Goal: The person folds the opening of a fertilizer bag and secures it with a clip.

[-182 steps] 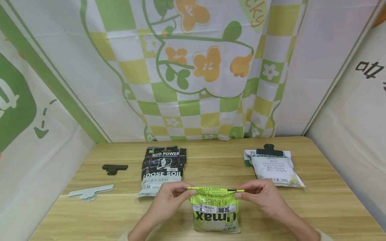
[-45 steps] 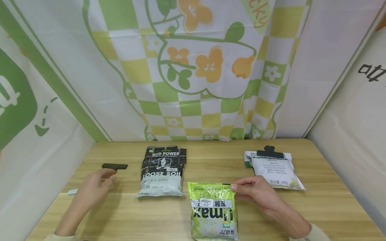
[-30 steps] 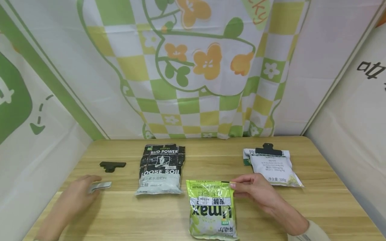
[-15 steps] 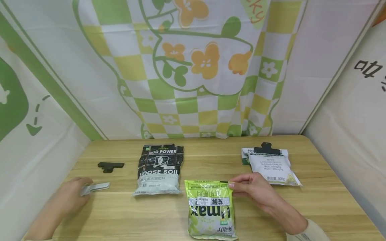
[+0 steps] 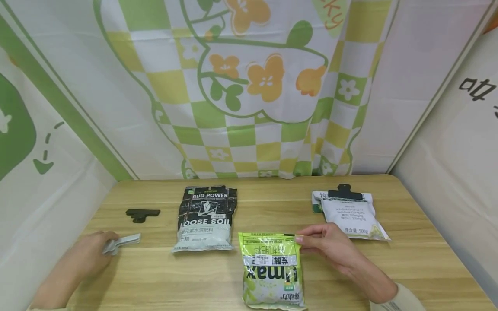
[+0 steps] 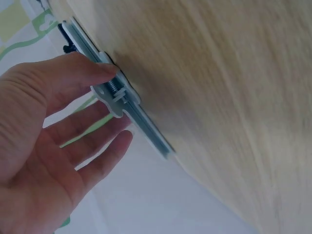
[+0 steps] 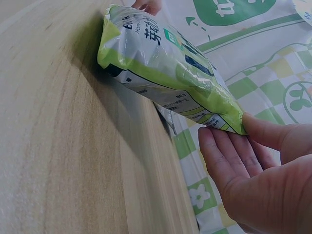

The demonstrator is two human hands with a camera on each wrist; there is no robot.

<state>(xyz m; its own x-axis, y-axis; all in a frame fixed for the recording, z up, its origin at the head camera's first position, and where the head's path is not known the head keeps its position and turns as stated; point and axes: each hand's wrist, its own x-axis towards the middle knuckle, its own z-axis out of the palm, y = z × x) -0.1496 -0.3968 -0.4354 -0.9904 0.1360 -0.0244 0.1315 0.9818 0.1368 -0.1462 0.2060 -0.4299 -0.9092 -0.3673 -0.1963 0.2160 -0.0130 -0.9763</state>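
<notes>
At the table's left side my left hand pinches a pale grey-green bag clip. In the left wrist view my thumb presses one handle of the clip, the fingers lying behind the other; the long jaw edges are together. A lime-green fertilizer bag, its print upside down to me, lies at the front middle. My right hand pinches its upper right corner between thumb and fingers. In the right wrist view that corner of the bag is lifted off the wood.
A black bag clip lies at the left. Behind the green bag, to the left, lies a black-and-white soil bag. At the right rests a white bag with a black clip on its folded top. A patterned curtain hangs behind the table.
Earlier both hands held the green bag's folded top; that top now lies unfolded. My left hand went left and took the pale clip, turning it slightly. My right hand has stayed on the corner.
</notes>
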